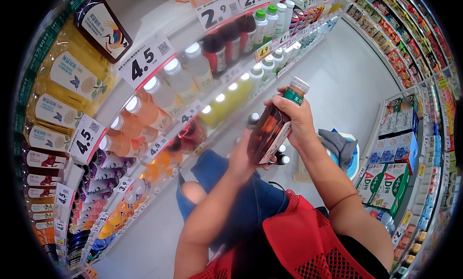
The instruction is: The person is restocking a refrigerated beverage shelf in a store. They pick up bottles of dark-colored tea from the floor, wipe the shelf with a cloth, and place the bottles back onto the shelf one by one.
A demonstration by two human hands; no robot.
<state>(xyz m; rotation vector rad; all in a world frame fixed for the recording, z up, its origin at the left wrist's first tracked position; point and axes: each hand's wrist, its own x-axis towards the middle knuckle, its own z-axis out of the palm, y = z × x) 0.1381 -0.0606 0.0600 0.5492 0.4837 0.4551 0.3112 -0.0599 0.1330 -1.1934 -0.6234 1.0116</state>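
Between my two hands is a dark brown plastic bottle of tea (266, 130), tilted, with a pale cap, a green neck band and a white label that bears writing. My right hand (298, 114) wraps around it just below the neck band. Lower down, near the base, my left hand (241, 157) grips its side; part of those fingers is hidden behind the bottle. Beneath it, several dark bottles with white caps (282, 157) stand low down, partly covered by my hands. A similar dark tea bottle (103, 29) stands at the upper shelf's front edge.
To the left rise drink shelves with price tags (146, 61), yellow tea bottles (77, 76) and orange drinks (153, 116). A tub with a grey cloth (338, 145) sits on the floor (347, 58). Boxed drinks (385, 185) and packaged-goods shelves (398, 61) line the right.
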